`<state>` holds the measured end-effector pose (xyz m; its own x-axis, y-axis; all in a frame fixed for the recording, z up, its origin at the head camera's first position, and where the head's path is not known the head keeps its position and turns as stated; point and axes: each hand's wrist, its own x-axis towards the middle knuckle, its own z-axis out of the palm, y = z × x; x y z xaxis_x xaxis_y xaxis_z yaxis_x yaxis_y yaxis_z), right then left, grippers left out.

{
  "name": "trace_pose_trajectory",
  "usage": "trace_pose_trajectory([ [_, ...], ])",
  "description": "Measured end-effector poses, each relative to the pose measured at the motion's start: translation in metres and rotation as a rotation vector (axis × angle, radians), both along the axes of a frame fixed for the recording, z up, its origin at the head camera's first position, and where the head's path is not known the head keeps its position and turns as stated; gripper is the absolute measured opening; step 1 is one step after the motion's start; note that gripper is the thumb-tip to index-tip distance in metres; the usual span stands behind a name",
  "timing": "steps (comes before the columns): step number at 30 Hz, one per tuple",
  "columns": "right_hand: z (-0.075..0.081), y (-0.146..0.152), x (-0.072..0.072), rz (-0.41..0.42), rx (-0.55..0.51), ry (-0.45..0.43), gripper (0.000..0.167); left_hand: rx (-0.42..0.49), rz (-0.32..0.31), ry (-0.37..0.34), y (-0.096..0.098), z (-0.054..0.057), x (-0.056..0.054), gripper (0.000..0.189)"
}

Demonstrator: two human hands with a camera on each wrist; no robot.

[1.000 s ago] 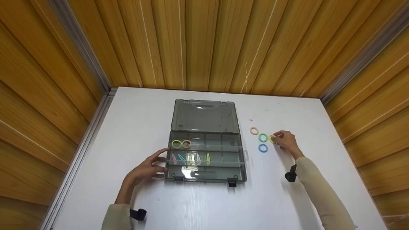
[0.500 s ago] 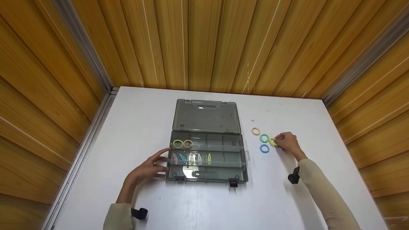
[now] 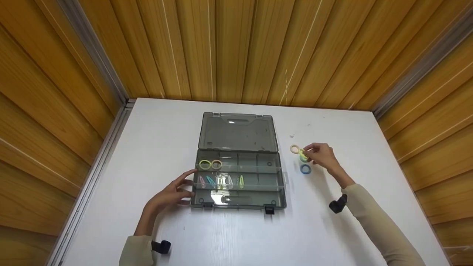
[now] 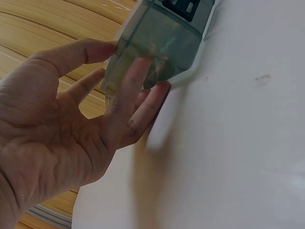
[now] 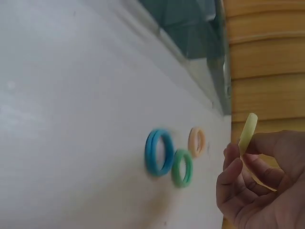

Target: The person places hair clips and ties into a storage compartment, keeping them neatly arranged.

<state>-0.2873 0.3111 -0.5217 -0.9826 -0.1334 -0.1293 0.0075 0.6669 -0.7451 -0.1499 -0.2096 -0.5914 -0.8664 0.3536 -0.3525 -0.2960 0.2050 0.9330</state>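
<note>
My right hand pinches a yellow hair tie between thumb and fingers, above the table to the right of the box. Close by lie a blue hair tie, a green one and a peach one. In the head view the yellow tie overlaps the green one. My left hand has its fingers spread, fingertips against the left side of the grey see-through organizer box. Inside its back row sit a yellow hair tie and a peach-toned hair tie.
Several hair clips, among them a teal clip and a light green clip, lie in the box's middle row. The box lid is folded back flat on the white table. Wood-look panels enclose the table behind and at the sides.
The right hand has lifted the yellow hair tie off the table and moved it left and back, over the green one. The left hand has stayed at the box.
</note>
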Motion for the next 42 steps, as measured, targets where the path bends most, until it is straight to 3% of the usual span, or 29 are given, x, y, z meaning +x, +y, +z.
trace_pose_trajectory([
  [8,0.022,-0.055,0.009,0.141,-0.051,0.072,0.021,-0.012,0.031,0.001,0.000,-0.001,0.001,0.083],
  [18,0.013,-0.094,0.013,0.253,-0.124,0.106,0.016,0.010,0.001,0.037,0.002,0.004,-0.005,0.081],
  [27,-0.006,-0.115,0.017,0.261,-0.199,0.056,0.020,-0.014,0.032,0.015,0.004,0.002,-0.004,0.082],
  [34,-0.018,-0.134,0.025,0.252,-0.245,-0.006,0.025,-0.032,0.054,-0.016,0.003,-0.002,0.005,0.083],
  [42,0.007,-0.156,0.033,0.189,-0.343,0.047,0.024,-0.005,0.063,-0.013,0.003,-0.003,0.005,0.083],
])
